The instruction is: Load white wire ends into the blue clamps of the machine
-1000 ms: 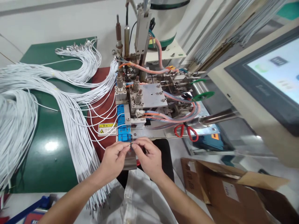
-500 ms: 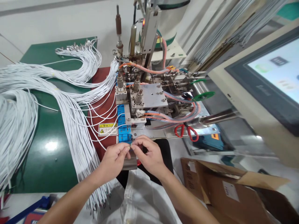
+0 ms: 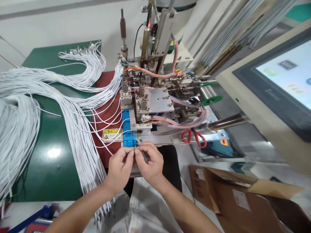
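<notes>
My left hand (image 3: 120,169) and my right hand (image 3: 149,163) meet fingertip to fingertip just below the blue fixture block (image 3: 128,137) at the front of a small metal machine (image 3: 155,103). Both hands are closed in a pinch on a tiny metal part (image 3: 134,148), too small to name. White wires (image 3: 80,129) with metal ends run from the green table (image 3: 48,161) across a red mat (image 3: 107,110) into the blue block. A white wire passes close by my left hand's fingers.
Large bundles of white wire (image 3: 17,129) cover the left of the green table. Red-handled scissors (image 3: 193,136) lie on the machine's plate. A touch screen (image 3: 284,74) stands at the right. An open cardboard box (image 3: 243,197) sits low on the right.
Both hands have shifted slightly left and closer together at the blue block. The machine's upper arm has swung to the right, and a red light shows on it.
</notes>
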Motion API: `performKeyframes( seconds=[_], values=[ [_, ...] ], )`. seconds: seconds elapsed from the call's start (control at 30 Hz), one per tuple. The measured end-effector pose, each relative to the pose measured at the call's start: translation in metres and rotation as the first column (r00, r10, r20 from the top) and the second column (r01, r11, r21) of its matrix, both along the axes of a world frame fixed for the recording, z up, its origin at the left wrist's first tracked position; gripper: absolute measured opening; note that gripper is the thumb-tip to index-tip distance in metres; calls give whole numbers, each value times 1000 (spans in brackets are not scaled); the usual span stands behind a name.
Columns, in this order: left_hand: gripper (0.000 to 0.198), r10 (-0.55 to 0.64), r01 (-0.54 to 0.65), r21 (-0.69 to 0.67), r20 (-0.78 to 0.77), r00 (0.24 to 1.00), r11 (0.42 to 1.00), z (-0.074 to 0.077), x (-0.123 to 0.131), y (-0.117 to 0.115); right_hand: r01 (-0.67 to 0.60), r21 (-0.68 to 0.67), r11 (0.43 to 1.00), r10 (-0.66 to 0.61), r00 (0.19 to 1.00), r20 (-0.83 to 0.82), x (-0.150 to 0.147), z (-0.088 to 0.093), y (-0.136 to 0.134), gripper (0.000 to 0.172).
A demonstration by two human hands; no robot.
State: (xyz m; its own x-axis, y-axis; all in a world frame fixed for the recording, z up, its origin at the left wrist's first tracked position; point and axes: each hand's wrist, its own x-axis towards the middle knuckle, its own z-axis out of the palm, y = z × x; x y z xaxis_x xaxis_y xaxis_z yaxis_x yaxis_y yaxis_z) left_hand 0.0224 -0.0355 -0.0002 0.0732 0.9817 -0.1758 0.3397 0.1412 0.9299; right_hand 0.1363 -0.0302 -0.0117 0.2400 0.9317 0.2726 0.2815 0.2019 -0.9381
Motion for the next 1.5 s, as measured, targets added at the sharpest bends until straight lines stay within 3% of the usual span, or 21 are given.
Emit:
performKeyframes(
  seconds=[0.2,0.37,0.43,0.53,0.6,0.67,0.97,1.17,1.3,1.4,1.5],
  values=[
    [21,-187,189,-7,-158,969,982,9,-13,6,-283,14,959,278,950,142,23,6,9,9],
    [21,-441,451,-46,-319,839,891,26,-22,15,-506,-99,857,512,812,279,34,16,15,11],
    [20,-411,425,-34,-338,847,904,25,-21,14,-458,-114,882,472,851,231,30,17,13,13],
    [16,-193,213,53,-260,946,976,17,-15,9,-248,-106,963,256,964,76,19,13,7,16],
    [15,-78,94,81,-179,981,992,10,-11,6,-170,-92,981,171,985,7,12,9,2,17],
    [16,-37,45,64,-114,993,997,5,-9,4,-166,-89,982,164,986,-34,10,6,0,17],
    [17,-103,103,-9,-70,992,995,6,-10,7,-199,-149,969,182,976,-118,19,5,4,12],
    [18,-168,170,11,-128,978,985,5,-11,10,-148,-110,983,143,988,-49,20,0,2,7],
    [17,-168,170,1,-118,979,986,4,-10,9,-166,-82,983,165,986,-25,19,1,1,12],
    [20,-179,177,-28,-119,977,984,3,-13,10,-165,-49,985,168,984,61,20,-1,2,12],
    [24,-201,211,21,-223,954,977,3,-21,17,-138,-91,986,152,975,165,24,-8,6,13]
  ],
)
